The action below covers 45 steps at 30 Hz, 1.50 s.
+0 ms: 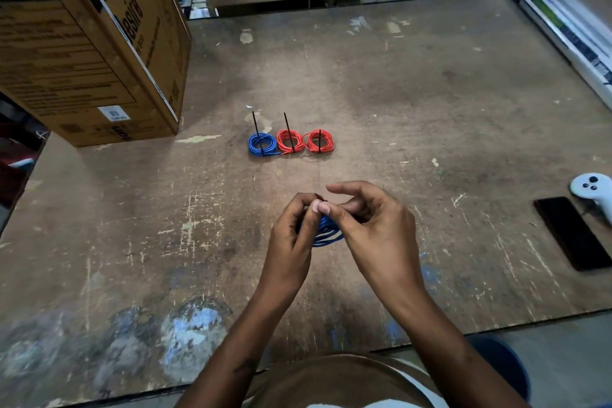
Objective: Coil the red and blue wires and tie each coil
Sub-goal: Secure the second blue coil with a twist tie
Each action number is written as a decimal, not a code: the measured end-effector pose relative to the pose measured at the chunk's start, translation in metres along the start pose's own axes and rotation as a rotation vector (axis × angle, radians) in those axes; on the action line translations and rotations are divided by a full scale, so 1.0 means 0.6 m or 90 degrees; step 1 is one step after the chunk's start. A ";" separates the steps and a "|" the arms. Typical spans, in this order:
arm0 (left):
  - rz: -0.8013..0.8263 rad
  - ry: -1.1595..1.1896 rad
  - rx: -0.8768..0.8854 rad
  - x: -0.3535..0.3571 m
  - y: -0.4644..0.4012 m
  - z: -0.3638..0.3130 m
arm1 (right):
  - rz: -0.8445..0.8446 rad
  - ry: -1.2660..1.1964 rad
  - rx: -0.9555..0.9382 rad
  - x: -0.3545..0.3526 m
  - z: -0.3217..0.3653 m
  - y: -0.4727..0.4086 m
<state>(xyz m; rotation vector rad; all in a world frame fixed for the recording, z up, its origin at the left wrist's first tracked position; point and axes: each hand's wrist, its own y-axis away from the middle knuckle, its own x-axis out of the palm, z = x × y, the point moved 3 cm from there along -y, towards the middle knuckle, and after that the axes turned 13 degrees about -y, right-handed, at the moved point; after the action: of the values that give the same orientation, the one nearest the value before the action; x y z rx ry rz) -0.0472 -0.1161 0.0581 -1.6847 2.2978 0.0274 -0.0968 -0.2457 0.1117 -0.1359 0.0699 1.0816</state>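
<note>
Both my hands hold a blue wire coil [327, 232] above the table's near middle. My left hand [291, 235] grips the coil's left side with curled fingers. My right hand [374, 228] pinches the top of the coil between thumb and fingers, where a small dark tie end shows. Most of the coil is hidden by my fingers. Farther back lie three finished coils in a row: a blue coil [262, 144] and two red coils [290, 140] [319, 141], each bound with a black tie.
A big cardboard box [89, 43] stands at the back left of the worn wooden table [430, 103]. A black phone [573, 232] and a white controller [594, 190] lie at the right edge. Long boxed tubes [569, 33] lie at the back right.
</note>
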 end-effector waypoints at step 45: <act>0.159 0.016 -0.028 -0.024 0.008 0.013 | 0.045 -0.050 0.128 0.028 -0.060 -0.090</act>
<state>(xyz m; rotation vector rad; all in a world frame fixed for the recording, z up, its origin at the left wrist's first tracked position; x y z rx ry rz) -0.0461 -0.0997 0.0533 -1.4147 2.5295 0.1104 -0.0409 -0.2613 0.0783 0.0906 0.1138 1.1425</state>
